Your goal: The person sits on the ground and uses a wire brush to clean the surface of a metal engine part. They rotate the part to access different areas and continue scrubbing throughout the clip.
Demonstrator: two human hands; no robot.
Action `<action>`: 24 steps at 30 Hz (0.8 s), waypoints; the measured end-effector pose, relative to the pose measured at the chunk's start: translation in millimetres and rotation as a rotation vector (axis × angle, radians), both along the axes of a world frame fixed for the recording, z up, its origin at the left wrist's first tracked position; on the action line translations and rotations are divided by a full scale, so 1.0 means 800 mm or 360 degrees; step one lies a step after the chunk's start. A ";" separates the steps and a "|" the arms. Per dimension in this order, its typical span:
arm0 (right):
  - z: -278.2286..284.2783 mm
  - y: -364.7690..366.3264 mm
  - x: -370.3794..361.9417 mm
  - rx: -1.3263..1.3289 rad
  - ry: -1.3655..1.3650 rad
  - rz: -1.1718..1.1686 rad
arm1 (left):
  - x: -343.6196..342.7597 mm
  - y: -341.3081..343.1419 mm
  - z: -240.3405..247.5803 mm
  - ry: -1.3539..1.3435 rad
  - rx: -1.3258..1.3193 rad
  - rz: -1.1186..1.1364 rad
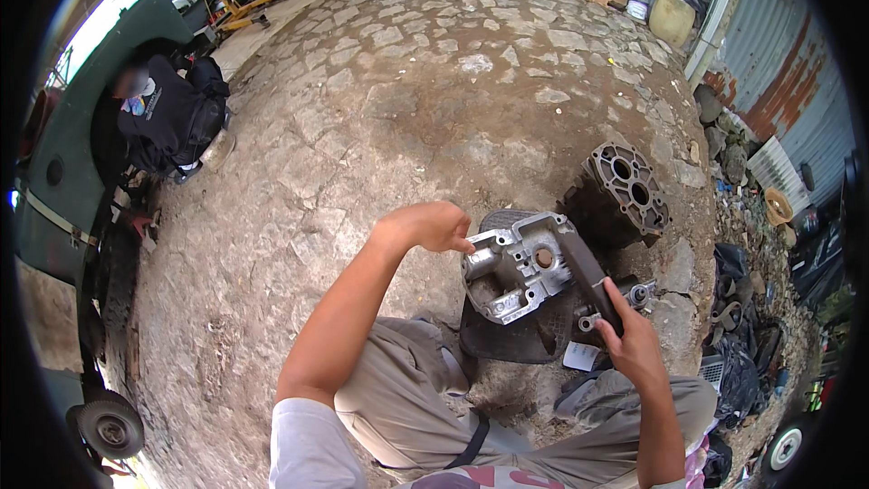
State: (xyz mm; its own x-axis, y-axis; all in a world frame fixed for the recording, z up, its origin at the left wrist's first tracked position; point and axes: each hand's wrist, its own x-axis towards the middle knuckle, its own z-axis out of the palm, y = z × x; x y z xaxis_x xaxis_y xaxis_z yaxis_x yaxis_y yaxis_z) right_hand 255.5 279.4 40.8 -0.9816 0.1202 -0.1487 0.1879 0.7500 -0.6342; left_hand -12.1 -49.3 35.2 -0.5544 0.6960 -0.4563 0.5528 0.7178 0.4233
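Note:
A silvery cast-metal housing [507, 273] with an open hollow and a round bore lies tilted on a dark, flat support [507, 340] in front of my knees. My left hand [436, 226] is closed at the housing's upper left corner, thumb against its rim. In my right hand [632, 340] is the near end of a long, dark flat bar [590, 277], which lies along the housing's right edge. Part of the bar is hidden by my fingers. Small metal parts [641, 293] lie beside that hand. Beyond stands a dark engine block [626, 188] with round bores in its flange.
Rough stone paving [299, 172] spreads around me. At the left, a person in dark clothes [176, 118] crouches against a dark green vehicle [63, 163]. Rubbish and black plastic bags [738, 371] line the right side below a corrugated metal wall [778, 63]. A yellowish jerrycan [671, 18] stands far right.

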 end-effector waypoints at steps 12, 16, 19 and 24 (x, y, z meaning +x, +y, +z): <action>0.004 -0.008 -0.004 -0.0324 -0.0068 0.0338 | 0.003 0.001 -0.003 0.0011 -0.0010 -0.0003; -0.018 0.015 -0.010 0.0013 0.0193 0.0125 | 0.006 0.009 -0.001 0.0079 -0.0061 -0.0001; -0.015 0.020 -0.012 -0.0006 -0.0091 -0.0110 | 0.006 0.012 0.000 0.0107 -0.0091 -0.0031; 0.011 -0.006 -0.007 -0.0296 -0.0211 0.0062 | 0.003 0.009 -0.008 0.0085 -0.0074 -0.0008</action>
